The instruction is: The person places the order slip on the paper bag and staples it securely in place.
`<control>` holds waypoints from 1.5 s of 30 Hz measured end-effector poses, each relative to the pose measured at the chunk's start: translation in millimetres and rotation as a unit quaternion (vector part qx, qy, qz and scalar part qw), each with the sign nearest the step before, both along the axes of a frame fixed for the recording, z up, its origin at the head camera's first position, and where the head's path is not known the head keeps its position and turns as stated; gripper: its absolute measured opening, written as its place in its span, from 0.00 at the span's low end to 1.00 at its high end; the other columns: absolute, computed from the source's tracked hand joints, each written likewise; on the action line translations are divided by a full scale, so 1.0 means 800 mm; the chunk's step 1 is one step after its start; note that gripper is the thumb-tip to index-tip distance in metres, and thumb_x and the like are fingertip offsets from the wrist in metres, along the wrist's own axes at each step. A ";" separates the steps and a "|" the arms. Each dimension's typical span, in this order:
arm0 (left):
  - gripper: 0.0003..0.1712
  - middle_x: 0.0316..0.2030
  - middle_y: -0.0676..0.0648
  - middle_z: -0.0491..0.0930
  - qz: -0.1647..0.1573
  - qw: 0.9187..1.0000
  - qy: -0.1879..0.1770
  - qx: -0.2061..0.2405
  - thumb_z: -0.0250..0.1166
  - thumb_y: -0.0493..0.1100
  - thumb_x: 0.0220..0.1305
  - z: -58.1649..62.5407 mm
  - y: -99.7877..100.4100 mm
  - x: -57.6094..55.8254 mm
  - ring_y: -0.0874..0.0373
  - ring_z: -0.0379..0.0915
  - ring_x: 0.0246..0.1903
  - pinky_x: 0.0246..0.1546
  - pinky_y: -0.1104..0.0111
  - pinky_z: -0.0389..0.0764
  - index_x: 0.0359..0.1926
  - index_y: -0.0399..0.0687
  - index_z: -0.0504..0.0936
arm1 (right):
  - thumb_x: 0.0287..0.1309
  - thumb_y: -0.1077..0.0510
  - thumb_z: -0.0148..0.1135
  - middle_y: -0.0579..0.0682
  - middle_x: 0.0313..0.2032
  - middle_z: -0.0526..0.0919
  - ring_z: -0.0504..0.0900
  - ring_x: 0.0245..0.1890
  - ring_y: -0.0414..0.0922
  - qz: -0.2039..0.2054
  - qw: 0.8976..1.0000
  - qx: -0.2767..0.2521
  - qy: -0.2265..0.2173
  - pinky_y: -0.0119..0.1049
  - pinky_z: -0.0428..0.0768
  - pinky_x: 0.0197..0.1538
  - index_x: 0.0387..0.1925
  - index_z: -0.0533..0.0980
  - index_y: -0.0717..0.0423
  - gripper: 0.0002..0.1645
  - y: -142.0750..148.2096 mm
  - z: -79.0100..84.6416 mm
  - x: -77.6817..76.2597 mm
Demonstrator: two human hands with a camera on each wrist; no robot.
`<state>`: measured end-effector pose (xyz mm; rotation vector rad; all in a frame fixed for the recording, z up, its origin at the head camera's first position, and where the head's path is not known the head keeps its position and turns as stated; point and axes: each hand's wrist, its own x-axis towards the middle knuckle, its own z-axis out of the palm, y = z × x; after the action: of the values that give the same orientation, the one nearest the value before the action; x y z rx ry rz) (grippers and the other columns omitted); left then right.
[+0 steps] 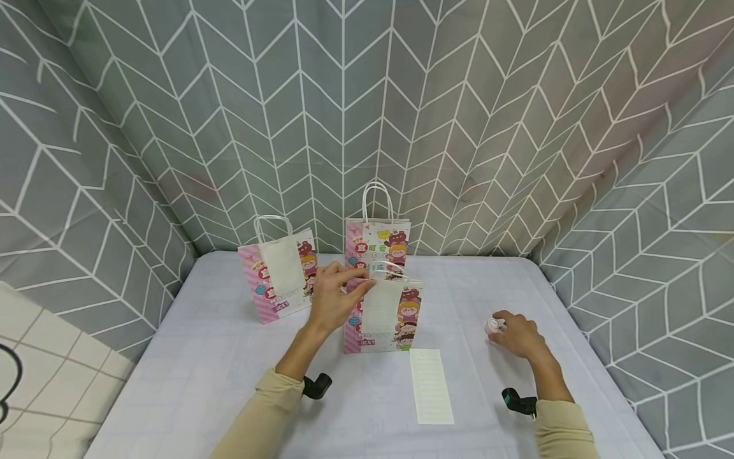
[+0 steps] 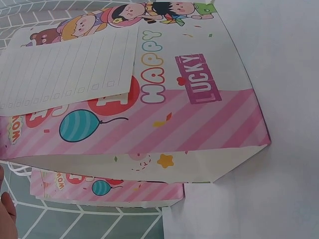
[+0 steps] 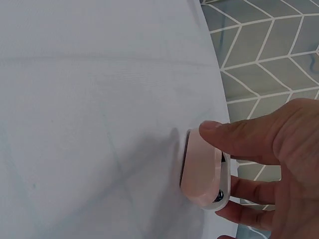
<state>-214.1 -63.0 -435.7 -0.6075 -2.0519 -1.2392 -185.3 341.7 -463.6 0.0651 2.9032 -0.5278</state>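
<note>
My left hand (image 1: 332, 298) pinches the top left edge of the front paper gift bag (image 1: 408, 319), printed in pink and white with cartoon figures. A lined paper slip (image 2: 70, 72) lies against that bag's front. On the table at the right, my right hand (image 1: 518, 335) holds a small pink-and-white mini stapler (image 3: 202, 169) between thumb and fingers. The thumb rests on its pink top, and a bit of metal shows at its side. Only a sliver of the left hand appears at the left wrist view's edge.
Behind the front bag stands another gift bag (image 1: 375, 233). A third bag (image 1: 269, 274) with a paper slip on its front stands to the left. A loose lined slip (image 1: 431, 386) lies on the white table (image 1: 195, 370). Patterned grey curtains (image 1: 367, 115) surround the table.
</note>
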 end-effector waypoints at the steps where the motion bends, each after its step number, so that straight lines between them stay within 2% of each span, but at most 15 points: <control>1: 0.10 0.23 0.52 0.73 0.000 1.000 0.000 -0.001 0.79 0.46 0.52 0.000 0.000 0.000 0.52 0.62 0.26 0.43 0.56 0.58 0.36 0.49 0.91 | 0.63 0.52 0.64 0.77 0.56 0.73 0.69 0.55 0.78 -0.005 1.000 -0.003 0.001 0.73 0.71 0.46 0.62 0.71 0.66 0.32 0.000 -0.001 0.000; 7: 0.10 0.24 0.51 0.74 -0.001 1.000 -0.008 -0.005 0.79 0.46 0.53 0.002 0.000 0.000 0.51 0.63 0.26 0.44 0.56 0.58 0.36 0.49 0.91 | 0.65 0.53 0.63 0.76 0.57 0.75 0.73 0.55 0.76 -0.014 1.000 -0.015 0.003 0.71 0.72 0.47 0.60 0.72 0.67 0.28 0.002 -0.004 0.000; 21: 0.10 0.22 0.52 0.72 -0.004 1.000 -0.010 -0.004 0.79 0.46 0.53 0.001 0.000 0.001 0.52 0.62 0.26 0.43 0.55 0.57 0.36 0.49 0.91 | 0.64 0.52 0.64 0.74 0.55 0.76 0.76 0.53 0.73 -0.024 0.999 -0.010 0.025 0.68 0.74 0.46 0.60 0.72 0.67 0.30 0.004 -0.019 -0.001; 25: 0.10 0.22 0.52 0.72 -0.004 1.000 -0.009 -0.001 0.79 0.45 0.53 0.001 0.000 0.000 0.54 0.61 0.26 0.43 0.56 0.56 0.36 0.49 0.91 | 0.63 0.51 0.65 0.74 0.54 0.77 0.76 0.52 0.72 -0.027 0.999 -0.005 0.027 0.70 0.74 0.45 0.60 0.72 0.67 0.30 0.001 -0.017 -0.001; 28: 0.09 0.22 0.51 0.73 -0.005 1.000 -0.009 -0.001 0.79 0.45 0.53 0.000 0.001 0.000 0.52 0.61 0.26 0.43 0.56 0.56 0.36 0.49 0.91 | 0.63 0.51 0.65 0.73 0.54 0.78 0.77 0.51 0.71 -0.024 0.999 -0.002 0.033 0.69 0.74 0.44 0.60 0.73 0.66 0.30 -0.001 -0.017 -0.001; 37: 0.09 0.22 0.50 0.72 -0.002 1.000 -0.018 -0.005 0.78 0.46 0.55 0.001 0.001 0.002 0.53 0.61 0.27 0.44 0.56 0.56 0.36 0.49 0.91 | 0.64 0.50 0.64 0.69 0.52 0.80 0.78 0.50 0.69 -0.002 0.998 -0.010 0.068 0.70 0.73 0.43 0.60 0.74 0.63 0.29 -0.017 -0.013 -0.006; 45: 0.10 0.22 0.51 0.71 -0.001 1.000 -0.014 -0.003 0.79 0.46 0.53 0.001 0.001 0.003 0.51 0.61 0.26 0.43 0.55 0.56 0.36 0.49 0.91 | 0.66 0.47 0.65 0.64 0.53 0.81 0.79 0.51 0.62 0.022 0.990 -0.066 0.120 0.64 0.73 0.43 0.61 0.74 0.62 0.30 -0.044 0.007 -0.014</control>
<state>-211.6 -62.0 -434.6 -0.5971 -2.0794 -1.2504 -196.7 306.3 -458.0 -0.0882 3.0815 -0.7674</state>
